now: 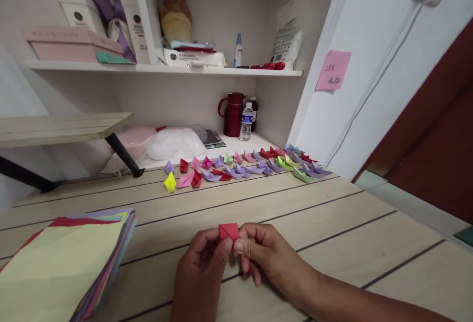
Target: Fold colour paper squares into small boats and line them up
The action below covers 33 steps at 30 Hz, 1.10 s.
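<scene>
Both my hands pinch a small folded red paper piece (229, 231) just above the wooden table (332, 233), near its front edge. My left hand (201, 268) grips its left side with thumb and fingers closed. Gripping the right side, my right hand (264, 258) has its fingers curled and the thumb pressed on the paper. A stack of coloured paper sheets (62, 263), pale yellow on top, lies to the left of my hands. Several finished paper boats (244, 167) in purple, pink, red, green and yellow stand in rows at the table's far edge.
Behind the table a lower shelf holds a dark red jug (233, 113), a water bottle (246, 122) and a white plastic bag (175, 143). A small raised wooden shelf (62, 127) on black legs stands at the left. A pink sticky note (333, 70) hangs on the white wall.
</scene>
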Motion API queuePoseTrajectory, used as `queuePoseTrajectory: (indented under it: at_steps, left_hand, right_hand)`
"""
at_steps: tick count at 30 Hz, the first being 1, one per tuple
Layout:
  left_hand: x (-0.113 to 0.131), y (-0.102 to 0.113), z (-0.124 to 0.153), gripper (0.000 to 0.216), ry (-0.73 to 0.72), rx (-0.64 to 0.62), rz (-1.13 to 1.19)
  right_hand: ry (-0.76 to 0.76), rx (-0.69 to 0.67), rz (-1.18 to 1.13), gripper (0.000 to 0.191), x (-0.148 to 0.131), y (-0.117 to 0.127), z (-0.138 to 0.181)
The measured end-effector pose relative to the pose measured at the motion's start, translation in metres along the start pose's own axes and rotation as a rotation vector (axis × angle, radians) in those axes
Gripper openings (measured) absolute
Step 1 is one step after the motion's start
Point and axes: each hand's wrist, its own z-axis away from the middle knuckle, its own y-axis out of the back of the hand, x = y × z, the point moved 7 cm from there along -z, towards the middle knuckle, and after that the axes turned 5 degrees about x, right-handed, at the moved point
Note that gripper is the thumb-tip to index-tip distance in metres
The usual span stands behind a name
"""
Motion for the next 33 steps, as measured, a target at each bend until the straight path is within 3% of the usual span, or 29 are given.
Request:
queuePoseTrajectory:
  at_steps: [9,19,27,33]
  left_hand:
    - [0.000,0.001,0.000,0.019,0.029,0.020,0.004]
    - [-0.003,0.005,-0.001,0.034,0.046,0.058,-0.012]
    - [-0.007,0.009,-0.002,0.031,0.060,0.060,-0.051]
    - [-0.011,0.011,-0.005,0.032,0.064,0.042,-0.077]
  right_hand:
    - [-0.009,-0.028,0.039,0.048,0.002,-0.001,0.001]
    - [0.031,0.047,0.004,0.046,-0.002,0.003,-0.001]
    - [-0.029,0.007,0.021,0.045,0.001,0.003,0.000]
    - [0.009,-0.034,0.021,0.043,0.003,0.000,0.000]
